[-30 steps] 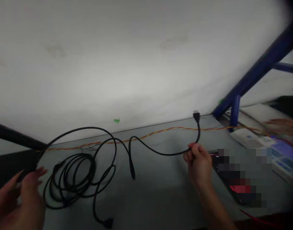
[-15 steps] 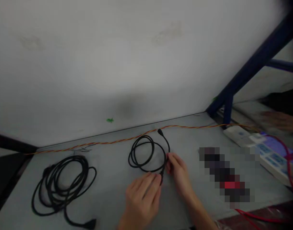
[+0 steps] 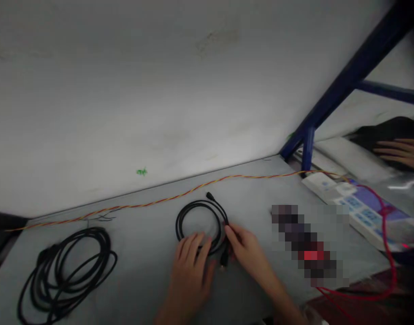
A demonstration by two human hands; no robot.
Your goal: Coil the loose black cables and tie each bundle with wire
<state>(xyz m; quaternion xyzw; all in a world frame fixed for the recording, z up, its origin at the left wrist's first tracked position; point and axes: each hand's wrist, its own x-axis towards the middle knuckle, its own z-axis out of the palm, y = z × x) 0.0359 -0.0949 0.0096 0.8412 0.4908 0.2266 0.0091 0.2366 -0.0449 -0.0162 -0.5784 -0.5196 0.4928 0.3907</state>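
A thin black cable [image 3: 198, 201] lies in a small round coil on the grey table. One black plug end [image 3: 210, 196] points up at its far side, and the other plug [image 3: 224, 259] shows near the lower right of the loop. My right hand [image 3: 245, 247] pinches the cable at the right of the coil. Over the coil's near left edge rests my left hand [image 3: 192, 266], its fingers stretched and somewhat apart. Its fingertips touch or cover part of the loop.
To the left lies a larger black cable coil [image 3: 105, 239]. A twisted red-yellow wire [image 3: 179, 195] runs along the wall. A blurred-out item [image 3: 304, 243], white power strip [image 3: 365, 221], red cable [image 3: 391, 253] and blue metal leg [image 3: 338, 85] are right. Another person's hand [image 3: 401, 151] rests beyond.
The cable's loops now lie closer together in a neater coil. My left hand has left the near plug and spread onto the loop. The view has shifted right.
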